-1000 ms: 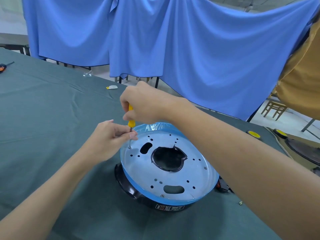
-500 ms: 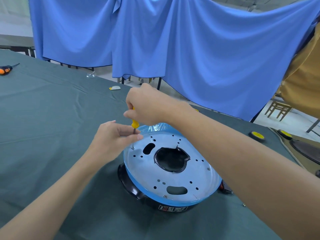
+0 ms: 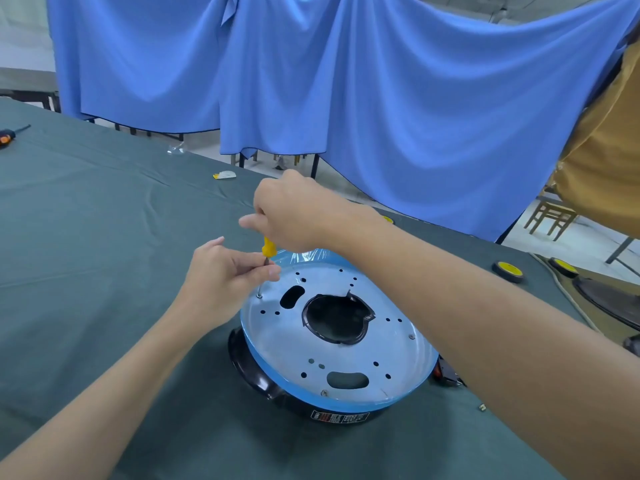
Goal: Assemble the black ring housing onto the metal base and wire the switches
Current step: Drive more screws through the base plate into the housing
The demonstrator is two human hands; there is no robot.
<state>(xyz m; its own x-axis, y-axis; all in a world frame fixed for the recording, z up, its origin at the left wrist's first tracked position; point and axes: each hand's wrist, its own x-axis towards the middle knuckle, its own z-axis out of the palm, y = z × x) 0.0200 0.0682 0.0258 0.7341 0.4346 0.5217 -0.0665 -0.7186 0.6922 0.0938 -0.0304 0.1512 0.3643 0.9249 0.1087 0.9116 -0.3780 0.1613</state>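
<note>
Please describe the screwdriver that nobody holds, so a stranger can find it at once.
On the green table, look far left of the metal base, at the picture's edge. There lies the orange-handled screwdriver, alone and untouched, unlike the yellow screwdriver in the right hand.

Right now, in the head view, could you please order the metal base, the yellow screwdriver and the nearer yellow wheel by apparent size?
1. metal base
2. yellow screwdriver and nearer yellow wheel: unsure, since the right hand hides most of the screwdriver.
</note>
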